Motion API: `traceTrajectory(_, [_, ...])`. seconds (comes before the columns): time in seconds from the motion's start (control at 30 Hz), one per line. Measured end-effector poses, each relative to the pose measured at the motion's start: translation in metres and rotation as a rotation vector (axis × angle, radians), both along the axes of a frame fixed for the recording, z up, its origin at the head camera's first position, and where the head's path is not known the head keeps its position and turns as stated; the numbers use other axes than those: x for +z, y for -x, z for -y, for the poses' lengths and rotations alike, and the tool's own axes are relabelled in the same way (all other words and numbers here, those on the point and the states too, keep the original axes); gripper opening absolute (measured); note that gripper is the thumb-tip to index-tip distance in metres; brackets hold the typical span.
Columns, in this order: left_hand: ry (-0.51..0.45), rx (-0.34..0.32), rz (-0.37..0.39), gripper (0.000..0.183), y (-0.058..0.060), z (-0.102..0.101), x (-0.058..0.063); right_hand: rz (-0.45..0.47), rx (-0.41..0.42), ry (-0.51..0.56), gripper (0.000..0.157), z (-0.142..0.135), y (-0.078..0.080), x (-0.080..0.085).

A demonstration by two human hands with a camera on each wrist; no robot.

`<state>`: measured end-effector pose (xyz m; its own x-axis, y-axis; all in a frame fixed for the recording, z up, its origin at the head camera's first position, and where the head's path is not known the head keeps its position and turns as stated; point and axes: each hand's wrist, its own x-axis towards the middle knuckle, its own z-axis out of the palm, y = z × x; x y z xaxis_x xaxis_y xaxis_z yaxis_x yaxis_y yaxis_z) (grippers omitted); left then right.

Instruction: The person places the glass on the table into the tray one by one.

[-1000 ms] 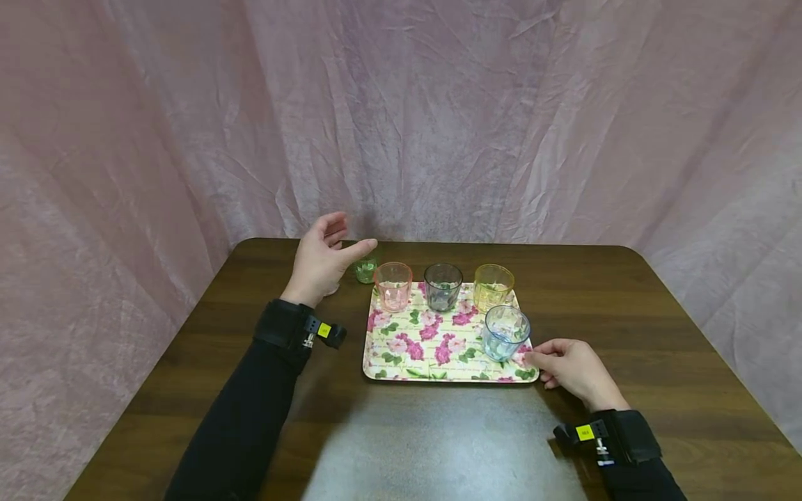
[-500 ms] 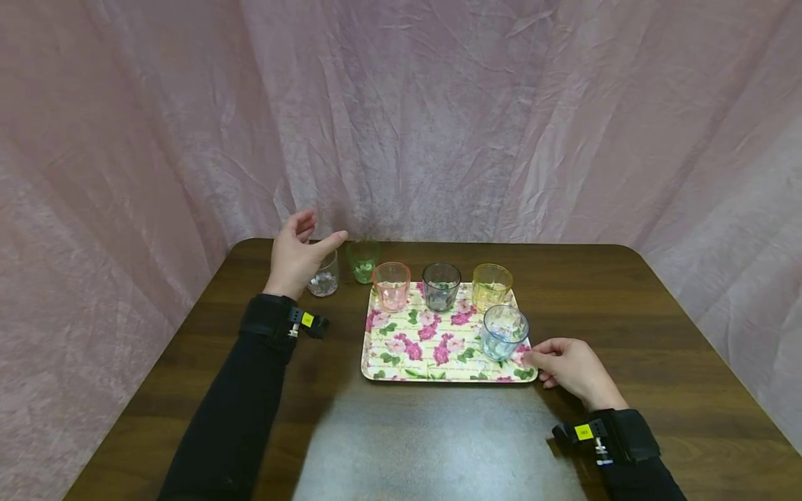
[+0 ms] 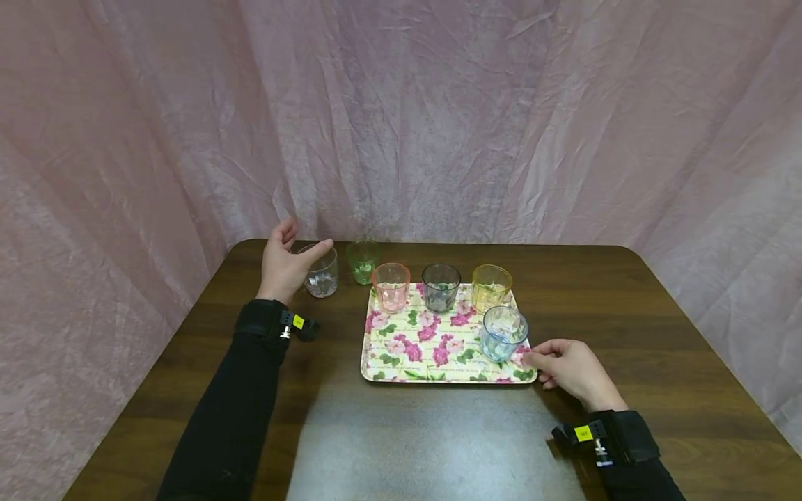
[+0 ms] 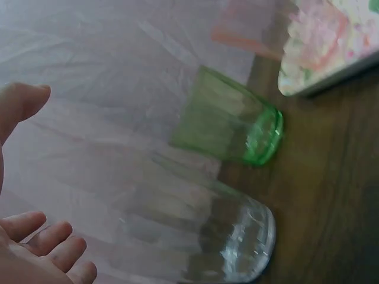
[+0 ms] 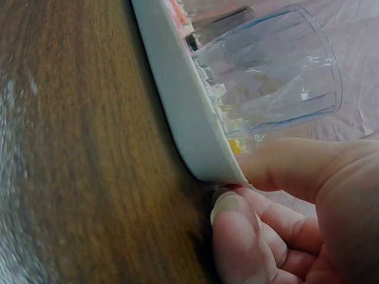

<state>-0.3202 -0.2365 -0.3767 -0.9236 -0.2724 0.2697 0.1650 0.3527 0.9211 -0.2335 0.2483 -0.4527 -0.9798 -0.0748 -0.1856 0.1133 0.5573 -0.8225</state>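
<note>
My left hand [image 3: 280,268] is beside a clear glass [image 3: 322,278] at the back left of the table, thumb and fingers spread apart with nothing between them. Just right of that glass stands a green glass [image 3: 363,263]. My right hand [image 3: 573,369] pinches the near right corner of a floral tray [image 3: 401,372], thumb over the rim and fingers curled below it in the right wrist view. On the tray, a blue glass [image 3: 504,335] stands close to this hand. A pink glass [image 3: 392,289], a grey glass [image 3: 441,289] and a yellow glass [image 3: 491,289] line its far side.
The brown wooden table [image 3: 626,313] has rounded far corners. Behind its back edge hangs a pink crumpled curtain [image 3: 438,125]. The clear and green glasses stand on bare wood left of the tray.
My left hand has moved left, away from the green glass and past the clear one, which now shows more fully. The right hand has stayed at the tray's corner.
</note>
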Motion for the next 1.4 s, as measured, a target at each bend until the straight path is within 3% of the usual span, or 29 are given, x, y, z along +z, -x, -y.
traceTrajectory(0.33, [-0.014,-0.006,0.117,0.111,0.005,0.008,-0.03,-0.009,0.004,0.0,0.025,-0.001,-0.001,0.0])
traceTrajectory(0.6, [-0.007,-0.027,0.137,0.112,0.007,0.006,-0.049,-0.015,0.012,0.004,0.025,-0.001,-0.001,-0.001])
traceTrajectory(1.03, [-0.052,-0.026,0.117,0.1,0.006,0.002,-0.065,-0.016,0.01,-0.004,0.025,0.001,0.0,0.0])
traceTrajectory(1.4, [-0.047,-0.016,0.144,0.089,0.007,0.003,-0.069,-0.009,0.011,0.005,0.025,0.001,-0.001,-0.001])
